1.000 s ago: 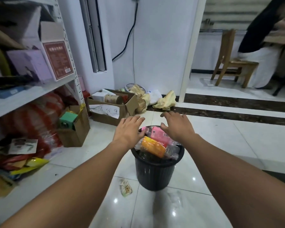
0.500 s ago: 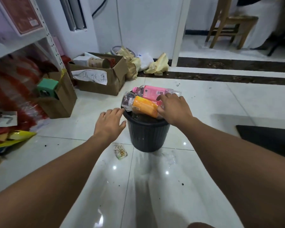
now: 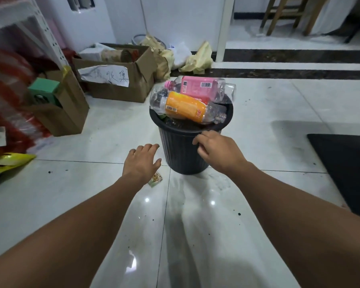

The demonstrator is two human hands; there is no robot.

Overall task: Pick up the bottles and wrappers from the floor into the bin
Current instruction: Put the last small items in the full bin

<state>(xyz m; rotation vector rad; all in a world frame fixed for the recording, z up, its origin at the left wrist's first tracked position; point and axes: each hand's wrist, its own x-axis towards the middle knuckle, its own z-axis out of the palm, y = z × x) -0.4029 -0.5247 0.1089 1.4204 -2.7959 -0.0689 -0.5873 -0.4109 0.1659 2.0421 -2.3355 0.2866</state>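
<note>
You have one black ribbed plastic bin (image 3: 182,150) holding at least two clear plastic bottles: one orange-labelled bottle (image 3: 185,108) and one pink-labelled bottle (image 3: 197,86). One small printed wrapper (image 3: 156,179) lies on the floor. Two brown cardboard boxes stand behind: one labelled box (image 3: 121,88), one narrower box (image 3: 67,113).

Glossy white tile floor (image 3: 279,113), white wall (image 3: 181,17), wooden chair (image 3: 289,13).
</note>
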